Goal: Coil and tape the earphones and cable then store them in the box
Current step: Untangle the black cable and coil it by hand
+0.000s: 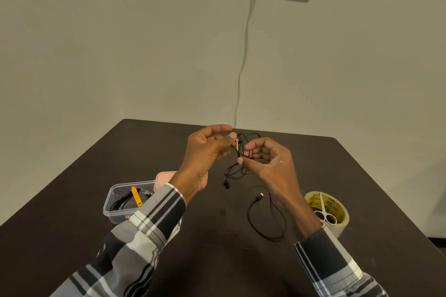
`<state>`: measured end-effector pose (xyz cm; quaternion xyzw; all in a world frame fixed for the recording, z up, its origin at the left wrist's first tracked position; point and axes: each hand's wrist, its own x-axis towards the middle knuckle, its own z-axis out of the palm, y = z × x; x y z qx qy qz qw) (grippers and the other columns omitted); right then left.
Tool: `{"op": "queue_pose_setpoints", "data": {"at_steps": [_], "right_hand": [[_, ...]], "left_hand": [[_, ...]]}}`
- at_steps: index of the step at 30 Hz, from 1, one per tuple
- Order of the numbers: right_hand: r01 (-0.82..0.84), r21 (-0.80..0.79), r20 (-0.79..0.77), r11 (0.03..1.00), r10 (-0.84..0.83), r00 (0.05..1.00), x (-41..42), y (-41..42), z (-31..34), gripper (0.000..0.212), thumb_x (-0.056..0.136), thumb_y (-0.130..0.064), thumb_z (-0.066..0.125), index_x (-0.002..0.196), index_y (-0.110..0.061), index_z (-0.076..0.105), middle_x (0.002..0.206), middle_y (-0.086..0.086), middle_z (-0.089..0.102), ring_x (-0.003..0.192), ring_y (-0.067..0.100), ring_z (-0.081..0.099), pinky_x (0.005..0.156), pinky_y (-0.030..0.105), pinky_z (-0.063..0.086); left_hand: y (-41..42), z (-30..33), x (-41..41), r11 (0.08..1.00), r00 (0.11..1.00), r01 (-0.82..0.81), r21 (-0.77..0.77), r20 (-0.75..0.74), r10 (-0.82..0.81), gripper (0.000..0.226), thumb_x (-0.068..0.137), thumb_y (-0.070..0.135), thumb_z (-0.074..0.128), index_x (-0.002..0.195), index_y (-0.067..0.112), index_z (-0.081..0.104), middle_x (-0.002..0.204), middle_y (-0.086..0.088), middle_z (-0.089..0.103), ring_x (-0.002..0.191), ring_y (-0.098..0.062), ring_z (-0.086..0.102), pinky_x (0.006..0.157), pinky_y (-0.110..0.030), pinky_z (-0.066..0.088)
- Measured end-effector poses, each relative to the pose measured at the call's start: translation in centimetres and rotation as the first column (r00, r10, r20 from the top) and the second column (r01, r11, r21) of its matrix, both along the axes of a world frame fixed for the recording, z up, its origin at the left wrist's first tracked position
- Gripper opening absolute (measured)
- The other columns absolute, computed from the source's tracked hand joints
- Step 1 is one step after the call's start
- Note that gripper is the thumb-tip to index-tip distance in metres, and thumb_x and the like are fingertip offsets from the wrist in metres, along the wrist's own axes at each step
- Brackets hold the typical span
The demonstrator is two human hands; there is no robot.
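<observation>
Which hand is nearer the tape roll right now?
Right. The right hand is raised above the table, up and left of the tape roll; the left hand is farther left, both pinching the earphones.

A dark table (96, 200) is carrying a clear box (120, 202) at nine o'clock, black cable (266, 218) centrally, tape roll (337, 212) at three.

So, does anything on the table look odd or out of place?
Only one small thing: the scissors lie across the top of the tape roll, not on the table. The black cable lies in a loose loop, not yet coiled. Nothing looks spilled or damaged.
</observation>
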<state>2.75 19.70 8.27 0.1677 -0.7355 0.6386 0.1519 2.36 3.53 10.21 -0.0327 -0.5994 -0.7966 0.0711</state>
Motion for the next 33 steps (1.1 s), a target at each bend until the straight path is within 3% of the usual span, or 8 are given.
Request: {"op": "queue_pose_setpoints", "data": {"at_steps": [5, 10, 15, 20, 25, 27, 30, 33], "right_hand": [[-0.024, -0.069, -0.022, 0.997, 0.023, 0.999, -0.1, 0.4, 0.2, 0.013, 0.083, -0.001, 0.077, 0.088, -0.013, 0.074, 0.08, 0.0, 0.073, 0.076, 0.014, 0.067, 0.07, 0.025, 0.055], [-0.01, -0.132, -0.057, 0.991, 0.002, 0.998, 0.0, 0.5, 0.0, 0.022, 0.089, 0.002, 0.07, 0.092, -0.018, 0.077, 0.085, 0.004, 0.074, 0.079, 0.017, 0.07, 0.071, 0.025, 0.057], [0.127, 0.099, -0.198, 0.987, -0.105, 0.975, -0.7, 0.8, -0.8, 0.02, 0.089, -0.007, 0.073, 0.097, -0.024, 0.078, 0.09, -0.009, 0.071, 0.089, 0.011, 0.068, 0.079, 0.03, 0.056], [0.289, 0.238, -0.285, 0.927, -0.218, 0.934, -0.7, 0.5, -0.9, 0.01, 0.085, -0.014, 0.077, 0.09, -0.022, 0.079, 0.085, -0.011, 0.068, 0.085, 0.005, 0.064, 0.07, 0.022, 0.05], [0.229, 0.04, -0.047, 0.973, -0.227, 0.973, -0.9, 0.1, -1.2, 0.013, 0.091, -0.018, 0.071, 0.088, -0.027, 0.08, 0.087, -0.008, 0.075, 0.087, 0.009, 0.069, 0.082, 0.042, 0.057], [0.217, -0.055, 0.07, 0.975, -0.213, 0.975, -0.7, -0.2, -0.9, 0.017, 0.095, -0.021, 0.067, 0.085, -0.022, 0.08, 0.084, -0.002, 0.077, 0.085, 0.009, 0.07, 0.078, 0.041, 0.055], [0.194, -0.134, 0.199, 0.972, -0.165, 0.966, -0.1, -0.3, -0.4, 0.026, 0.099, -0.023, 0.06, 0.081, -0.018, 0.078, 0.087, -0.002, 0.078, 0.092, 0.01, 0.072, 0.072, 0.032, 0.054], [0.127, -0.188, 0.302, 0.974, -0.066, 0.951, -0.1, 0.2, -0.2, 0.03, 0.101, -0.027, 0.056, 0.087, -0.015, 0.079, 0.097, 0.005, 0.077, 0.102, 0.019, 0.071, 0.075, 0.039, 0.058]], "left_hand": [[-0.3, 0.2, 0.1, 0.996, 0.996, 0.076, 0.05, 0.04, -0.078, 0.031, 0.083, 0.008, 0.075, 0.113, 0.011, 0.066, 0.083, -0.003, 0.07, 0.086, -0.021, 0.069, 0.077, -0.049, 0.061], [0.2, -0.2, 0.2, 0.997, 0.995, 0.056, 0.044, 0.078, -0.059, 0.029, 0.082, 0.004, 0.075, 0.108, 0.009, 0.064, 0.081, -0.005, 0.068, 0.067, -0.016, 0.07, 0.064, -0.034, 0.06], [0.4, -0.5, 0.0, 1.0, 0.998, 0.014, 0.023, 0.061, -0.016, 0.03, 0.083, 0.0, 0.074, 0.11, 0.007, 0.061, 0.087, -0.01, 0.067, 0.078, -0.019, 0.072, 0.068, -0.034, 0.061], [0.8, -0.4, -0.1, 0.997, 0.999, 0.031, 0.066, 0.007, -0.032, 0.032, 0.081, -0.012, 0.07, 0.105, 0.009, 0.062, 0.08, -0.007, 0.056, 0.086, -0.021, 0.067, 0.071, -0.026, 0.059], [0.8, -0.4, -0.1, 0.961, 0.994, 0.105, 0.255, 0.014, -0.113, 0.04, 0.081, -0.027, 0.052, 0.101, 0.007, 0.062, 0.084, -0.005, 0.061, 0.102, -0.026, 0.071, 0.078, -0.026, 0.059], [0.8, -0.5, -0.2, 0.952, 0.991, 0.122, 0.28, 0.013, -0.13, 0.041, 0.081, -0.027, 0.052, 0.101, 0.007, 0.061, 0.093, -0.008, 0.064, 0.104, -0.025, 0.071, 0.076, -0.025, 0.059], [0.7, -0.8, 0.0, 0.997, 0.997, 0.062, 0.04, 0.037, -0.064, 0.036, 0.085, -0.022, 0.052, 0.101, 0.008, 0.062, 0.101, -0.01, 0.068, 0.098, -0.019, 0.072, 0.075, -0.024, 0.059], [0.7, -1.1, 0.0, 0.991, 0.998, 0.018, -0.131, 0.059, -0.01, 0.031, 0.091, -0.015, 0.048, 0.104, 0.008, 0.064, 0.099, -0.014, 0.071, 0.093, -0.023, 0.074, 0.076, -0.026, 0.06]]}}
